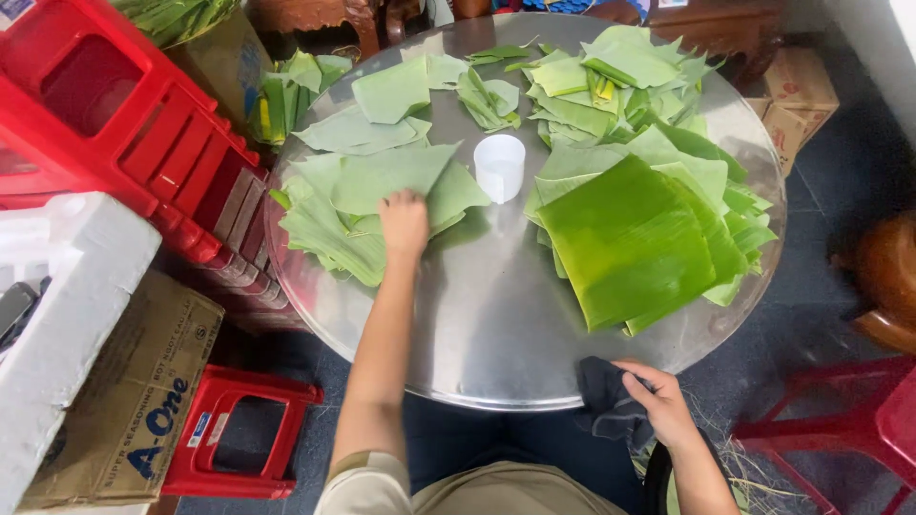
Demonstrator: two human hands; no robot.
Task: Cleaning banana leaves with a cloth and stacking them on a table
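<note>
My left hand (404,221) reaches out over the round metal table (496,324) and presses on a pile of pale green cut leaf pieces (343,205) at the table's left side. My right hand (658,401) grips a dark grey cloth (603,396) at the table's near edge. A larger stack of bright green banana leaf sheets (625,238) lies on the right side of the table. A small white plastic cup (499,167) stands upright between the two piles. More leaf scraps (592,81) cover the far part of the table.
Red plastic stools (105,114) lie stacked at the left, with another red stool (239,434) low on the floor. A cardboard box (134,396) and a white foam box (57,315) sit at lower left. Another red stool (840,420) and brown boxes (792,95) stand at the right.
</note>
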